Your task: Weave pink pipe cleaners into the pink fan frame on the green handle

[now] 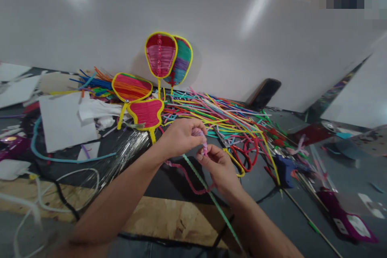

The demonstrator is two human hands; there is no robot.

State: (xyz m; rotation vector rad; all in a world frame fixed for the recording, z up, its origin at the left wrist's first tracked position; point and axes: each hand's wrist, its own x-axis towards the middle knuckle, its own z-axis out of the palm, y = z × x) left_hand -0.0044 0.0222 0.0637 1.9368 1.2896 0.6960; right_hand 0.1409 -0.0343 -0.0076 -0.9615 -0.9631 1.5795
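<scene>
My left hand (181, 137) is closed around a small lilac-pink bundle of wound pipe cleaner (198, 132). Just below and to the right, my right hand (220, 167) pinches the lower twisted end of the same pink piece between thumb and fingers. A fuzzy green pipe cleaner stem (208, 193) slants down beneath my hands towards my lap. A darker pink pipe cleaner (189, 181) loops under both hands; where its right end finishes is hidden near my right palm. Red-handled scissors (249, 157) lie right of my right hand.
Many loose coloured pipe cleaners (211, 109) spread behind my hands. Yellow-rimmed fan shapes, one pink (161, 56), lean on the white partition (105, 20). A phone (266, 93) stands at the back. A blue glue gun (284, 171) and purple tool (347, 217) lie right; white paper (65, 123) left.
</scene>
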